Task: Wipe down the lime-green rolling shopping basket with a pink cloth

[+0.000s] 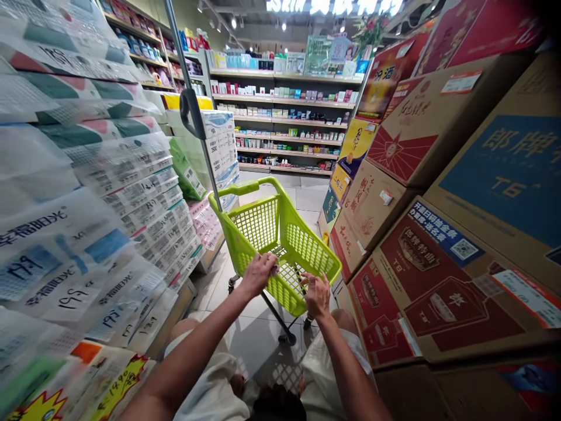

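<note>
A lime-green plastic shopping cart [307, 248] on black wheels stands in a shop aisle in front of me, its basket empty. My left hand [259, 272] is closed over the near rim of the basket. My right hand [316, 294] rests against the near right edge of the basket with its fingers curled on the rim. Both forearms reach forward from the bottom of the view, above my knees in light shorts.
Stacks of plastic-wrapped tissue packs [109, 193] wall the left side. Stacked cardboard boxes [438, 193] line the right. A grey pole [199, 126] rises left of the cart. Shelves of cosmetics [284, 111] cross the far end; tiled floor [307, 196] runs between.
</note>
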The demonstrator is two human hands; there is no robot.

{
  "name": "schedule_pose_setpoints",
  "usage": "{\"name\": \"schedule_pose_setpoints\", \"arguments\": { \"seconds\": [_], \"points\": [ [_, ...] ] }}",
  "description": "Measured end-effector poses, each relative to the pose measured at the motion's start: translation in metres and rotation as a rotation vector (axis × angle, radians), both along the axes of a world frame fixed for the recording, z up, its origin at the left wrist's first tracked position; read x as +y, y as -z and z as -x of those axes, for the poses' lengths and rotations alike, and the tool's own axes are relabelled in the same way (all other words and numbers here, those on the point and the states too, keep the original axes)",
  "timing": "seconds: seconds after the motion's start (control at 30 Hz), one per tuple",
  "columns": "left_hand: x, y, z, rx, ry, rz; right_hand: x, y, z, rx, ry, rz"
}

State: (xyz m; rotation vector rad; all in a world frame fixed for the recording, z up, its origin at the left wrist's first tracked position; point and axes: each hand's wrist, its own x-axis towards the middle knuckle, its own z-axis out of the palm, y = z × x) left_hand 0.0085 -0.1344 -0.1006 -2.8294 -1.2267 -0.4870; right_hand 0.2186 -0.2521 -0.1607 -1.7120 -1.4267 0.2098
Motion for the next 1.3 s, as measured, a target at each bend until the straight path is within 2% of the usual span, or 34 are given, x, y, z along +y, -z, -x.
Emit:
{"name": "schedule_pose_setpoints", "arguments": {
  "seconds": [0.1, 0.17, 0.23, 0.3, 0.37, 0.47, 0.6, 0.67, 0.77, 0.87, 0.93, 1.03, 1.13, 1.2, 1.23, 1.3],
  "points": [
    [-0.015, 0.007, -0.007, 0.02, 0.102, -0.008, -0.001, 0.006, -0.016, -0.054, -0.023, -0.009],
    [-0.001, -0.003, 0.001, 0.026, 0.12, 0.013, 0.0, 0.01, -0.03, -0.107, -0.04, 0.012],
    [0.027, -0.019, 0.017, -0.012, 0.031, 0.021, 0.003, 0.012, -0.046, -0.157, -0.053, 0.046],
    [0.054, -0.035, 0.032, -0.088, -0.131, -0.01, 0.007, 0.013, -0.062, -0.188, -0.06, 0.082],
    [0.067, -0.044, 0.039, -0.158, -0.263, -0.05, 0.013, 0.01, -0.074, -0.202, -0.057, 0.117],
    [0.045, -0.035, 0.022, -0.191, -0.296, -0.015, 0.02, 0.001, -0.078, -0.241, -0.034, 0.18],
    [-0.013, 0.004, -0.023, -0.172, -0.062, 0.02, 0.026, -0.012, -0.052, -0.26, -0.027, 0.194],
    [-0.025, 0.014, -0.03, -0.171, 0.003, 0.021, 0.028, -0.016, -0.035, -0.248, -0.064, 0.211],
    [-0.007, 0.002, -0.001, -0.176, -0.038, 0.014, 0.029, -0.018, -0.02, -0.304, -0.031, 0.243],
    [0.029, -0.027, 0.049, -0.211, -0.222, -0.068, 0.031, -0.016, -0.02, -0.344, 0.001, 0.243],
    [0.043, -0.041, 0.071, -0.245, -0.346, -0.14, 0.035, -0.014, -0.022, -0.35, -0.011, 0.225],
    [0.033, -0.039, 0.067, -0.256, -0.438, -0.161, 0.042, -0.009, -0.021, -0.365, -0.034, 0.186],
    [0.003, -0.018, 0.039, -0.174, -0.287, -0.087, 0.047, -0.005, -0.019, -0.39, -0.036, 0.164],
    [-0.008, -0.009, 0.03, -0.115, -0.178, -0.081, 0.049, -0.004, -0.021, -0.414, -0.033, 0.165],
    [-0.008, -0.011, 0.032, -0.102, -0.177, -0.091, 0.049, -0.005, -0.023, -0.428, -0.03, 0.17],
    [0.002, -0.023, 0.047, -0.108, -0.266, -0.123, 0.051, -0.006, -0.029, -0.455, -0.018, 0.189]
  ]
}}
